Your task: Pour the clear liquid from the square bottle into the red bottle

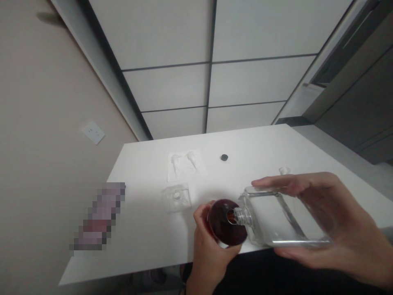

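White desk, rectangular, set against a beige wall with a white wall socket; pale floor tiles with dark joints beyond its far edge; grey cabinet fronts at upper right.

Item 1: right hand, at the near right edge of the desk. Fingers spread wide and wrapped round a clear glass bottle, thumb along the upper side, the others beneath. Bottle flat-sided and rectangular, laid over on its side, threaded neck pointing left. Contents appear colourless; fill level cannot be told.

Item 2: left hand, rising from the near edge, just left of the bottle. Fingers curled closed round a dark red round vessel, tilted so its circular face shows toward the camera. The clear bottle's neck meets this face near the middle, the two touching or very nearly so; which cannot be told.

Item 3: small clear glass container, square, standing on the desk left of the hands and apart from them.

Item 4: white paper sheet, farther back, carrying two small white pieces.

Item 5: small black round cap, lying alone right of the sheet.

Item 6: small clear stopper-like piece, on the desk behind the right hand.

Item 7: pixelated object at the desk's left edge; nature not discernible.
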`<control>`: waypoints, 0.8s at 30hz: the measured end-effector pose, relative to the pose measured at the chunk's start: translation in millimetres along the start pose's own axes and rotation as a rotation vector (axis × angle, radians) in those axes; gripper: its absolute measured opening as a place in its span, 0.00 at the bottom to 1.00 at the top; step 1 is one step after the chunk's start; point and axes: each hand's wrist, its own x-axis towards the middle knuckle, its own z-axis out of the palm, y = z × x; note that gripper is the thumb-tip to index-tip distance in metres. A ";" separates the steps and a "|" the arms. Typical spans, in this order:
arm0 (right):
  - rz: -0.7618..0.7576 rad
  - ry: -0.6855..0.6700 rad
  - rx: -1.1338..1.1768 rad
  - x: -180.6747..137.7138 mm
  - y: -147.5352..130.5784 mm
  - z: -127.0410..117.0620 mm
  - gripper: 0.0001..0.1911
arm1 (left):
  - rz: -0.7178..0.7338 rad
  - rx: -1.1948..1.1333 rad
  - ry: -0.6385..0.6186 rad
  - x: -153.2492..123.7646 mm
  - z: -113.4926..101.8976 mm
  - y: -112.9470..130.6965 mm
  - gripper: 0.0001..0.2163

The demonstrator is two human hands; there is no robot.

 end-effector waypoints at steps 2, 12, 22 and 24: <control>0.009 -0.005 0.007 -0.2 0.0 0.2 0.28 | 0.004 0.004 -0.001 0.2 -0.1 0.3 0.39; 0.005 -0.031 -0.008 1.1 -1.8 -1.5 0.28 | 0.012 0.025 0.013 -1.0 -0.7 0.5 0.40; -0.021 -0.115 -0.065 3.1 -0.9 -9.3 0.28 | 0.026 0.032 -0.010 -0.3 -1.8 -2.5 0.39; -0.017 -0.110 -0.073 3.6 -1.9 -8.7 0.27 | 0.018 0.022 -0.009 -0.3 -1.2 -2.7 0.39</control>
